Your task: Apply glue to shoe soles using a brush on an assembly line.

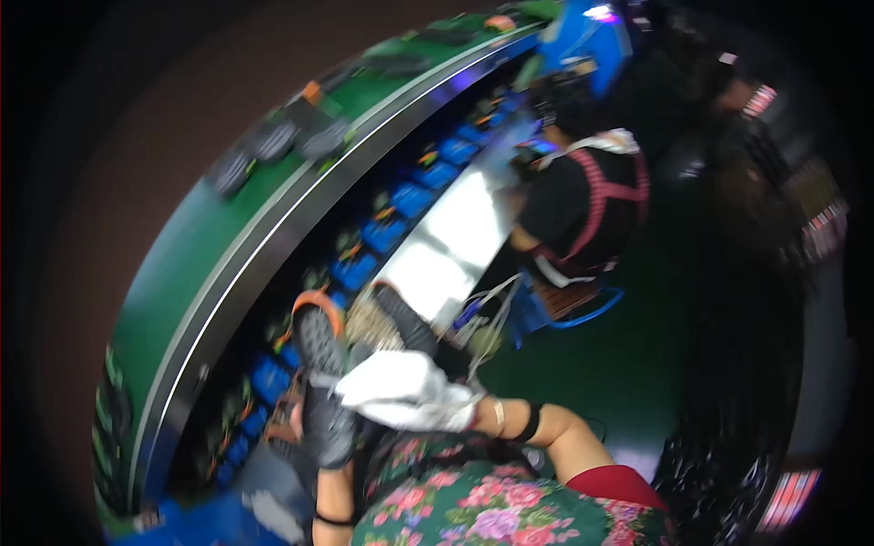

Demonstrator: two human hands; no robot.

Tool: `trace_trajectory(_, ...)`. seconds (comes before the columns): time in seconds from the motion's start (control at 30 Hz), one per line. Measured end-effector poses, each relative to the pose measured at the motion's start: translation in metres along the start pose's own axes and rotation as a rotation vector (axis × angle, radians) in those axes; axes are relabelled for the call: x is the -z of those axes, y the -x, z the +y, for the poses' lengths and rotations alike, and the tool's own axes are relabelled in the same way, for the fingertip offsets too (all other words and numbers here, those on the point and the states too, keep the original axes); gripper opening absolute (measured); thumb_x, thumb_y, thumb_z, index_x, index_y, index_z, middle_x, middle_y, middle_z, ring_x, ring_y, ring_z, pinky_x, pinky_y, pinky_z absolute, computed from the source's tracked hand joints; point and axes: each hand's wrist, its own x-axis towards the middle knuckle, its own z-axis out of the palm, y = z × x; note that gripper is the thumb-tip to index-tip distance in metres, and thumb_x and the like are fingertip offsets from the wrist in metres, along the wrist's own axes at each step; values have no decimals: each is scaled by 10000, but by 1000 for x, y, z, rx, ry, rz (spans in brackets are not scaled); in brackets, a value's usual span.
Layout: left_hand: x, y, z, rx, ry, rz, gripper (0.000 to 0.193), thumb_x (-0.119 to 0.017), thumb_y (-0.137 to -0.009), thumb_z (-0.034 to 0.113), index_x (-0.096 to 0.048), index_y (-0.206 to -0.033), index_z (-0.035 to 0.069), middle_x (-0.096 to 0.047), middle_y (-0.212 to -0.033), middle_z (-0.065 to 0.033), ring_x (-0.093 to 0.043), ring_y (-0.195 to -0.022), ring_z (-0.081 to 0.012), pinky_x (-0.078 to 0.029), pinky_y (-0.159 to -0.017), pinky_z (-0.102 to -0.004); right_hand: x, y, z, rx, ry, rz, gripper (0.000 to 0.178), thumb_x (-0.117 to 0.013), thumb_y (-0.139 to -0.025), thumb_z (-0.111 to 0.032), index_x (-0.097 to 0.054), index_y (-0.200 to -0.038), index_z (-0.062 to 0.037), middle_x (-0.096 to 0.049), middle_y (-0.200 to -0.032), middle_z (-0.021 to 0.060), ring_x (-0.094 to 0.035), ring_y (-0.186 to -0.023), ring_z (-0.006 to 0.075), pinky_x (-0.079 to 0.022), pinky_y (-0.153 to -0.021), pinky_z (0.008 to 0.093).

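Observation:
My left hand (328, 437) looks dark grey, as if gloved, with its bare forearm and black band below. It is closed round a shoe (319, 338) with a dark studded sole and an orange edge, turned sole side up; blur hides the fingers. A loose white glove or cloth covers my right hand (405, 391), just right of that shoe, so its fingers do not show. Beyond my right hand lies another dark shoe (407, 320), beside a tan, rough-textured piece (369, 320).
A green conveyor belt (196, 227) carrying dark shoes curves along the left. Under its metal edge stands a row of blue holders (384, 235) with shoes. A white lit worktop (455, 246) lies ahead. A seated co-worker (583, 200) is at the right, on a blue-framed chair (578, 318).

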Motion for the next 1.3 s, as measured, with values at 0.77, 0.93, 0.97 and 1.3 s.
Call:
trace_trajectory(0.77, -31, 17, -26, 181, 265, 135, 758, -568, -955, 612, -463, -1481, 76, -560, -1438, -160, -557, -1308, -319, -414, -1135, -522, -48, -21, -10, -173, -37, -158, 407, -767, -758, -35, -746, -1161, -83, -741, -1136, 101, -713, -1021, 291, -547, -915, 391)
trace_trajectory(0.93, -32, 14, -26, 147, 123, 281, 728, -542, -972, 602, -473, -1469, 75, -581, -1413, -157, -576, -1290, -312, -437, -1122, -507, -51, -18, 1, 60, 331, -275, 425, -729, -781, -41, -715, -1205, -66, -718, -1183, 114, -692, -1082, 307, -524, -966, 430)
trace_trajectory(0.97, -33, 13, -27, 143, 107, 301, 723, -528, -978, 603, -473, -1469, 75, -583, -1411, -156, -578, -1287, -314, -436, -1124, -505, -54, -17, 3, 114, 317, -291, 442, -729, -784, -50, -701, -1225, -65, -709, -1205, 115, -694, -1080, 303, -524, -971, 437)
trace_trajectory(1.3, -42, -4, -12, 158, -188, 233, 884, -413, -970, 697, -336, -1548, 31, -360, -1605, -124, -434, -1421, -339, -349, -1175, -552, -60, -12, -2, -58, 206, -189, 249, -751, -756, 12, -788, -984, -82, -765, -1015, 111, -735, -942, 285, -575, -848, 379)
